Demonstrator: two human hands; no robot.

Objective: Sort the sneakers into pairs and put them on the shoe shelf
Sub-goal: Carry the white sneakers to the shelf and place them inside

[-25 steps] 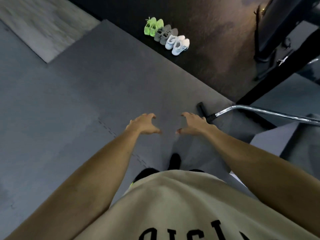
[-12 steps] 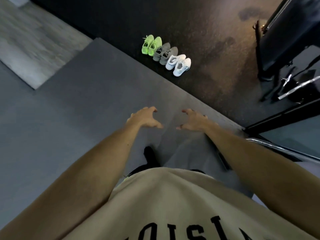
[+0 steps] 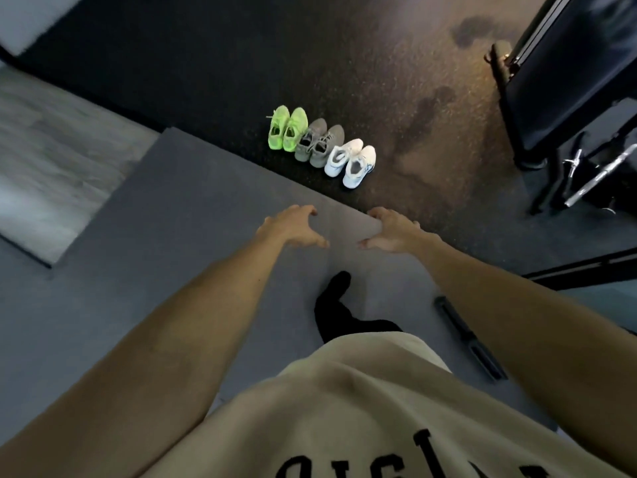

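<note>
Item: cream cotton T-shirt with black lettering [image 3: 362,408], nearest, which I am wearing; below it my black-socked foot [image 3: 336,298] is standing on the grey foam floor mat [image 3: 172,219].

Item: my left hand [image 3: 293,227] and right hand [image 3: 389,231], which I am holding out side by side over the mat's far edge. Both are half-curled, fingers spread, thumbs pointing toward each other; they are gripping nothing.

Item: short black bar handle [image 3: 468,343], lying on the mat to my right.

Item: three pairs of sneakers, lying in one row on the dark speckled rubber floor [image 3: 344,46] just past the mat, well apart from my hands: neon-green knit sneakers [image 3: 287,128], grey knit sneakers [image 3: 319,142], white sneakers with blue trim [image 3: 351,162]. Like is sitting beside like.

Item: dark metal gym frame [image 3: 568,81], far right. No shoe shelf is showing.

Judgement: pairing looks done; I am approaching to collect. The next move calls for crouching and taking one pair, a shoe per hand.
</note>
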